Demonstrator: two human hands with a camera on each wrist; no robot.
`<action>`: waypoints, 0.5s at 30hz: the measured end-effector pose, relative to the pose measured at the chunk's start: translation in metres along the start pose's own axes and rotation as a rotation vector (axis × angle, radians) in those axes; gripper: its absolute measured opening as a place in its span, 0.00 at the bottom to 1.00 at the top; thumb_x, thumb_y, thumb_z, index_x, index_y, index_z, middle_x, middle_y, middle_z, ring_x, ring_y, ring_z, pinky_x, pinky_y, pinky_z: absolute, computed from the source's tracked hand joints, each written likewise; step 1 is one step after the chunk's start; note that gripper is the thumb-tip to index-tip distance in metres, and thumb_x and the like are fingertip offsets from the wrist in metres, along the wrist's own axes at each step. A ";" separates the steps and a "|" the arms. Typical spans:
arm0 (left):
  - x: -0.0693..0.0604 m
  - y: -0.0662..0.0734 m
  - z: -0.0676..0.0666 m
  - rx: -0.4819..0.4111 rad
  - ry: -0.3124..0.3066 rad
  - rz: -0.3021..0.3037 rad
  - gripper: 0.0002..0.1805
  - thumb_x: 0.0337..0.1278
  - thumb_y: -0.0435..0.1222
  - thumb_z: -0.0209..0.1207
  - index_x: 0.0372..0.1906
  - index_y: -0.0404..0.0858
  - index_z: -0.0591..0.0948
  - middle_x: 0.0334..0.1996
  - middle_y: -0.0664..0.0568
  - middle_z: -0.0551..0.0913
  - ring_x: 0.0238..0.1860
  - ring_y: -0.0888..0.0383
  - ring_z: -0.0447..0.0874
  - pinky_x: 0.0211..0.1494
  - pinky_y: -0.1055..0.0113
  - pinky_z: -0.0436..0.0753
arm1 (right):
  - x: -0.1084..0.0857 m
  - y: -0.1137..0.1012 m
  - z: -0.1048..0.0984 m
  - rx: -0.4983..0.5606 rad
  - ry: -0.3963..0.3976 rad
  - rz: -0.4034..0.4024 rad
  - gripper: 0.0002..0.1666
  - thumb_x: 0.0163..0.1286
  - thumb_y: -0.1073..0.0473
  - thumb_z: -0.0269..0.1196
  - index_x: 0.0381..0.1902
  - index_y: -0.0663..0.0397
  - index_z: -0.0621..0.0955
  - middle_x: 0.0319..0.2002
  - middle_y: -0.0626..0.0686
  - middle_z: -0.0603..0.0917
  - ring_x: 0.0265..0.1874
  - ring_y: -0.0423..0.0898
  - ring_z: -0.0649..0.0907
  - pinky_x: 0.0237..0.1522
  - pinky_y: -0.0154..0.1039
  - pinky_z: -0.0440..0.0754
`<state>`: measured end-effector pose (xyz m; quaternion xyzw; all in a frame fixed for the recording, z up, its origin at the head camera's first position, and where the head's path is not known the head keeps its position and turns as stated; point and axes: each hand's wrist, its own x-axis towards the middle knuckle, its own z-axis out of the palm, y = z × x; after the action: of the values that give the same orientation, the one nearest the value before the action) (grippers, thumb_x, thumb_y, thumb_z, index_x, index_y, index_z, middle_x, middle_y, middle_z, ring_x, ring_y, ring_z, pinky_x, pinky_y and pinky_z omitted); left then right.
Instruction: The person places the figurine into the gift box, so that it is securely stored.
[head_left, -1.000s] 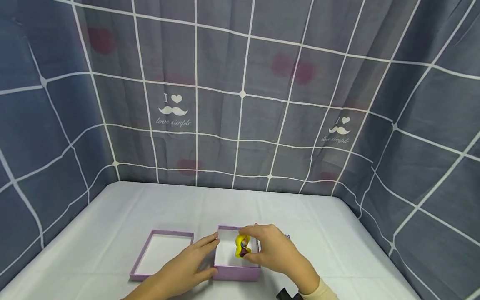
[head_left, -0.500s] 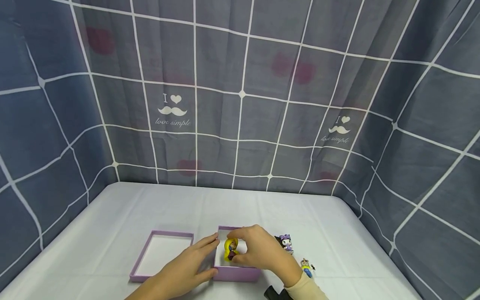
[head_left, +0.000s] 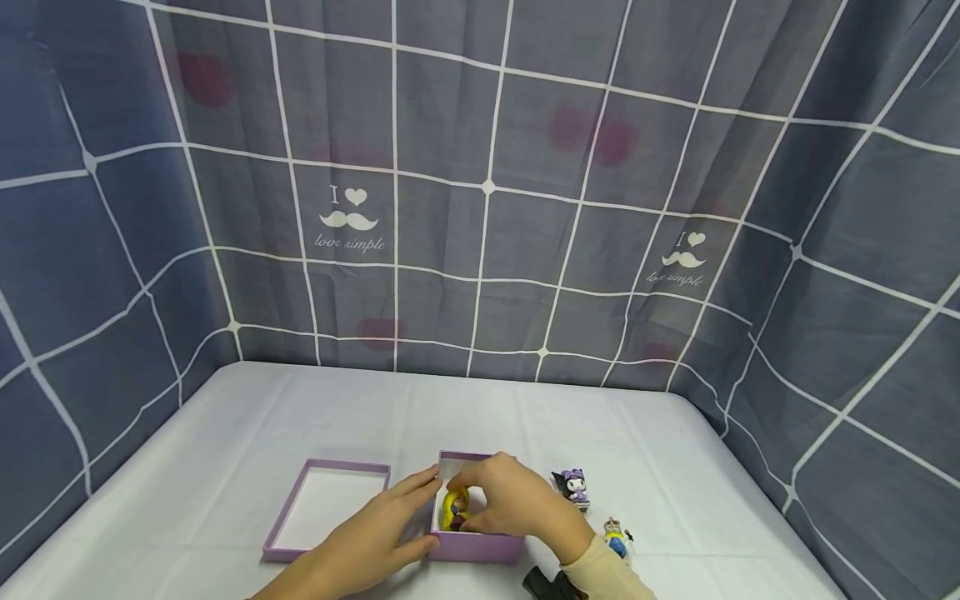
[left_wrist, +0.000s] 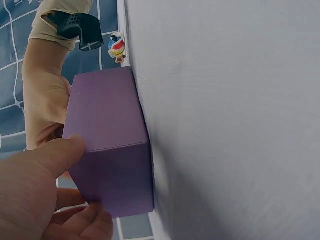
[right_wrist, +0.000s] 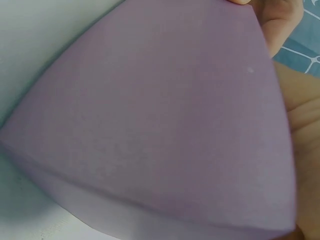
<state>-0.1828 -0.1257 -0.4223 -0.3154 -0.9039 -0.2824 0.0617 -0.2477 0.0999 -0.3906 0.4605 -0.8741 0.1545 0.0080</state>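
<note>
Inside the purple box, the yellow figurine pinched by the right hand could topple if released tilted; the left hand, fingers spread, braces the side.

The white tablecloth is evenly lit. A soft shadow is cast beside the purple box; the right wrist view is blurred.

1. The box is showing plain purple walls and a white inside.
2. The lid is pairing a purple rim with white.
3. The boxed figurine is showing yellow and dark red.
4. The eared figurine is mixing black, purple and white.
5. The curtain is carrying white gridlines and lettering on blue-grey.
</note>
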 end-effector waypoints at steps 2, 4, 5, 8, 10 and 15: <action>0.000 0.000 0.000 0.005 0.001 0.002 0.38 0.60 0.47 0.64 0.68 0.29 0.68 0.72 0.43 0.62 0.68 0.45 0.65 0.64 0.49 0.72 | 0.002 0.000 0.001 -0.003 -0.021 -0.009 0.20 0.50 0.57 0.77 0.44 0.46 0.87 0.36 0.33 0.84 0.36 0.30 0.81 0.41 0.25 0.79; 0.000 0.001 -0.001 0.008 0.001 0.006 0.38 0.60 0.46 0.64 0.68 0.29 0.68 0.72 0.43 0.62 0.68 0.44 0.65 0.64 0.49 0.72 | 0.003 0.001 0.001 -0.009 -0.040 -0.019 0.19 0.51 0.58 0.77 0.43 0.46 0.87 0.37 0.33 0.85 0.37 0.30 0.81 0.41 0.25 0.79; 0.000 0.001 -0.001 0.008 0.000 0.008 0.38 0.60 0.46 0.64 0.68 0.29 0.68 0.72 0.43 0.62 0.68 0.44 0.65 0.63 0.49 0.72 | 0.004 0.001 0.002 -0.009 -0.048 -0.025 0.19 0.51 0.59 0.77 0.44 0.46 0.87 0.37 0.33 0.85 0.37 0.29 0.81 0.42 0.25 0.78; 0.000 0.001 -0.001 -0.001 -0.003 0.007 0.38 0.60 0.46 0.64 0.68 0.28 0.67 0.72 0.42 0.62 0.68 0.44 0.65 0.63 0.49 0.72 | 0.006 0.001 0.002 -0.024 -0.063 -0.060 0.19 0.52 0.59 0.75 0.44 0.45 0.87 0.38 0.33 0.85 0.37 0.28 0.81 0.41 0.22 0.77; 0.000 0.001 -0.001 -0.006 -0.004 0.007 0.38 0.60 0.46 0.64 0.68 0.28 0.67 0.72 0.42 0.61 0.68 0.44 0.65 0.63 0.49 0.72 | 0.007 0.001 0.003 -0.030 -0.070 -0.080 0.18 0.53 0.59 0.75 0.43 0.45 0.87 0.37 0.33 0.85 0.36 0.28 0.81 0.41 0.21 0.76; 0.000 0.001 -0.001 -0.009 -0.004 0.003 0.36 0.61 0.46 0.64 0.68 0.29 0.69 0.72 0.43 0.62 0.68 0.44 0.66 0.62 0.50 0.73 | 0.011 0.002 0.004 -0.031 -0.082 -0.093 0.19 0.52 0.59 0.76 0.44 0.44 0.87 0.38 0.33 0.85 0.37 0.27 0.80 0.42 0.20 0.76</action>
<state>-0.1825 -0.1255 -0.4210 -0.3176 -0.9022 -0.2858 0.0588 -0.2547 0.0911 -0.3934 0.5064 -0.8536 0.1214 -0.0136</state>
